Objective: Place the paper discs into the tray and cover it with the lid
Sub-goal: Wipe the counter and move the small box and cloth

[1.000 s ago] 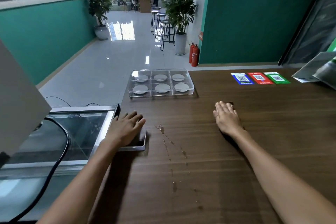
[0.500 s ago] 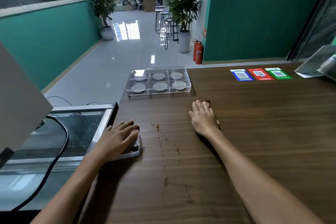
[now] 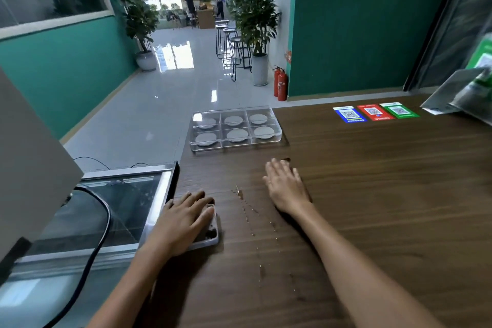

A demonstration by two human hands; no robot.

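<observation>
While both hands lie flat with fingers straight, the clear plastic six-compartment tray (image 3: 235, 129) sits ahead of them at the far edge of the dark wood-grain worktop (image 3: 372, 194), well apart, its long axis running left to right. Each compartment holds one pale paper disc (image 3: 237, 135); a clear lid seems already seated, though glare makes that uncertain. Right hand (image 3: 286, 188) rests on bare wood, nearer the tray. Left hand (image 3: 183, 221) presses on a small grey flat object (image 3: 210, 234) at the near-left edge.

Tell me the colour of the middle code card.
Red, the flat rectangular middle code card; head view shows it.
</observation>
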